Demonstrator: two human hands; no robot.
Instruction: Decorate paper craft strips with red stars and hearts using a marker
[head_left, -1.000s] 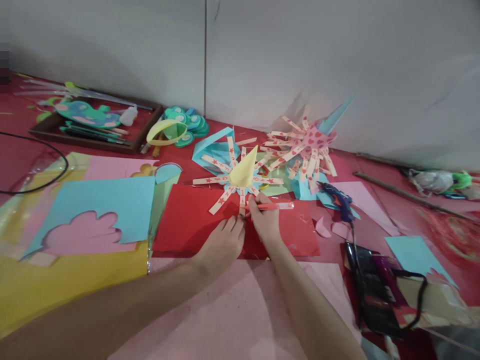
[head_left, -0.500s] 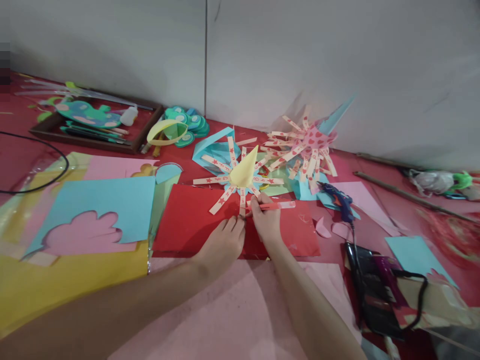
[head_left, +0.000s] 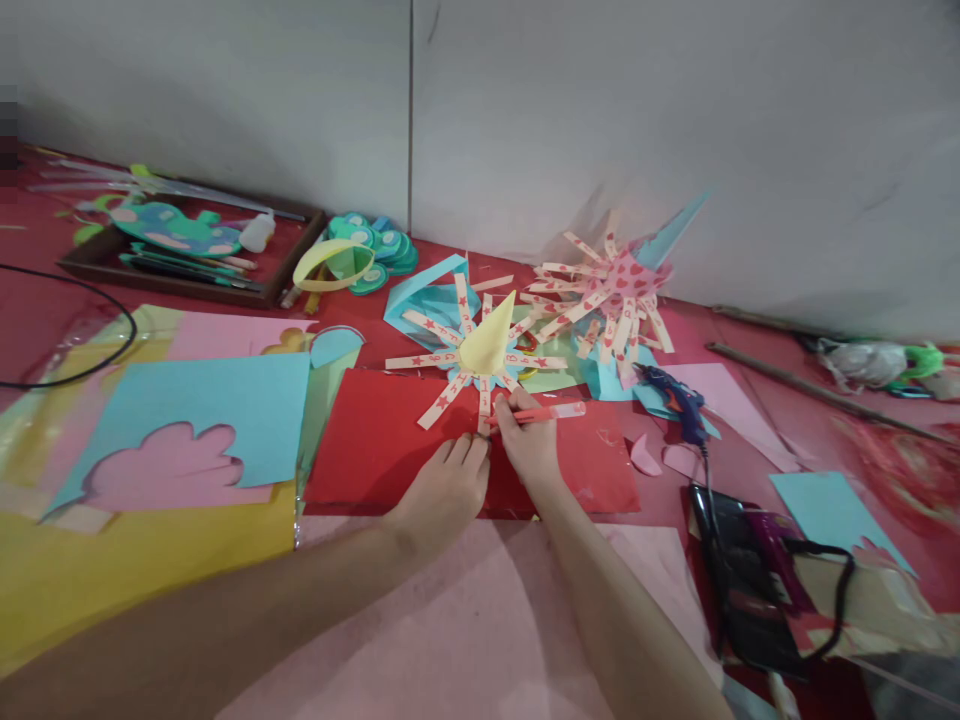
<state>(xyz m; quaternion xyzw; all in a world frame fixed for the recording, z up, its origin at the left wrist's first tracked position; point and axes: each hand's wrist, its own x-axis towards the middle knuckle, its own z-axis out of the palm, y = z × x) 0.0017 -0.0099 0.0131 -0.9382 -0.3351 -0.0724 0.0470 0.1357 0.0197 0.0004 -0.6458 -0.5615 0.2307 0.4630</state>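
My right hand (head_left: pixel 531 447) pinches the red pen (head_left: pixel 551 411); my half-curled left hand (head_left: pixel 452 476), grip unclear, meets the paper strip (head_left: pixel 484 402), whose long axis points toward me

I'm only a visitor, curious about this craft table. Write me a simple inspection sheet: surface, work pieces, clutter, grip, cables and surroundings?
Surface: red tabletop, partly covered with coloured paper; red panel beneath both hands.
Work pieces: yellow paper cone ringed by lettered strips; red pen.
Clutter: blue cut-out sheet, wooden tray of supplies, apparent glue gun.
Grip: right hand holds the pen; left hand has its fingertips near the lowest strip's end, contact unclear.
Cables: black cable at left; gun's cord at right.
Surroundings: grey wall behind; other people: nothing seen.
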